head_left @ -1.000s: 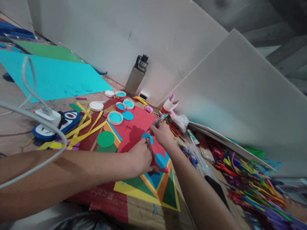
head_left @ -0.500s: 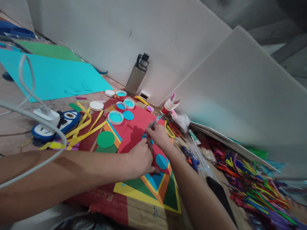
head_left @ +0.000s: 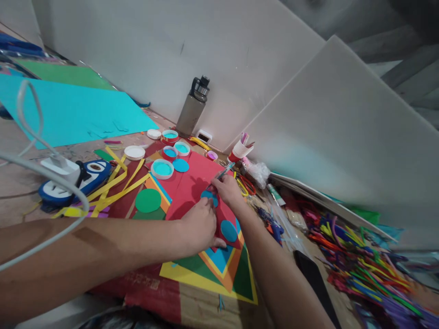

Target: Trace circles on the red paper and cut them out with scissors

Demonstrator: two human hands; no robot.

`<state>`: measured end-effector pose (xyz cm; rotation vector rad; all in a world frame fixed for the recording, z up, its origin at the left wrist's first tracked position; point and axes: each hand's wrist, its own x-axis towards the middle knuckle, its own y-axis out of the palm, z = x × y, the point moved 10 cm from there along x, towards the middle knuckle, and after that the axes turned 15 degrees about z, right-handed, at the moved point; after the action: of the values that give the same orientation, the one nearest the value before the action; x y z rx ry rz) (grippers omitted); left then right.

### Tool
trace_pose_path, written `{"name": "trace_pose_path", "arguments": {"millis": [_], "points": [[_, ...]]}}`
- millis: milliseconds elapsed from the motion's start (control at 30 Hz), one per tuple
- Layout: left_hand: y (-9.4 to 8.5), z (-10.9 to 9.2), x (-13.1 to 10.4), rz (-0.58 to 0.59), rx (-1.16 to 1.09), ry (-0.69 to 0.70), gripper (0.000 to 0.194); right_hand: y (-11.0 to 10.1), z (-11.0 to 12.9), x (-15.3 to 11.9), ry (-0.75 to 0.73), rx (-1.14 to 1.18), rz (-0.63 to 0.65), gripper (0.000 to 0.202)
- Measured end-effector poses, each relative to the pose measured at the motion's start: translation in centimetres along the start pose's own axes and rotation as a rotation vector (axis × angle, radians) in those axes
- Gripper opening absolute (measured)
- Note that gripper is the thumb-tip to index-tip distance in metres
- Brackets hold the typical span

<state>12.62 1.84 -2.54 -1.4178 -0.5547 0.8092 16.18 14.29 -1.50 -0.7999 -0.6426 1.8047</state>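
My right hand (head_left: pixel 228 189) is closed around a slim clear pen (head_left: pixel 226 170) with a bluish end, its tip near a blue paper circle (head_left: pixel 209 198) on red paper (head_left: pixel 197 171). My left hand (head_left: pixel 199 226) presses on the same paper just below that circle, thumb spread toward the front. By its thumb lies a second blue circle (head_left: pixel 228 230). Under the red sheet are layered blue, yellow, orange and green pieces, with a yellow sheet (head_left: pixel 206 288) at the bottom. What lies beneath my left palm is hidden.
Left are a green circle (head_left: pixel 148 200), yellow strips (head_left: pixel 115 187), round lids holding blue discs (head_left: pixel 162 169) and a blue-and-white power strip (head_left: pixel 73 183). A bottle (head_left: pixel 193 107) stands behind. Right are scissors (head_left: pixel 245 183), a glue gun (head_left: pixel 272 224), a phone (head_left: pixel 313 278) and pipe cleaners (head_left: pixel 373 269).
My right hand and the pen have moved slightly up and right relative to the paper, uncovering more of the upper blue circle. My left hand stays in place. The whole view shifts slightly left.
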Motion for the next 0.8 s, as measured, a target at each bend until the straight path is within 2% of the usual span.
{"name": "trace_pose_path", "arguments": {"millis": [267,533,600,667,733,800], "points": [[-0.8,0.2,-0.6,0.082,0.014,0.020,0.081,-0.8,-2.6,-0.6,0.044,0.167,-0.053,0.016],[-1.2,0.3,-0.5,-0.008,0.037,0.030,0.077,-1.3,-4.3,-1.7,-0.031,0.304,-0.090,0.014],[-1.6,0.7,-0.3,-0.035,0.016,0.046,0.064,-1.5,-4.7,-2.2,-0.032,0.321,-0.104,0.014],[-2.2,1.5,0.1,-0.037,-0.014,0.073,0.040,-1.6,-4.8,-2.8,-0.036,0.299,-0.118,0.015],[-2.5,2.6,0.7,0.007,-0.053,0.098,0.022,-1.8,-4.6,-3.4,-0.049,0.238,-0.130,0.017],[-2.8,4.6,1.5,0.049,-0.147,0.071,0.025,-2.0,-4.2,-4.2,-0.071,0.177,-0.144,0.018]]}}
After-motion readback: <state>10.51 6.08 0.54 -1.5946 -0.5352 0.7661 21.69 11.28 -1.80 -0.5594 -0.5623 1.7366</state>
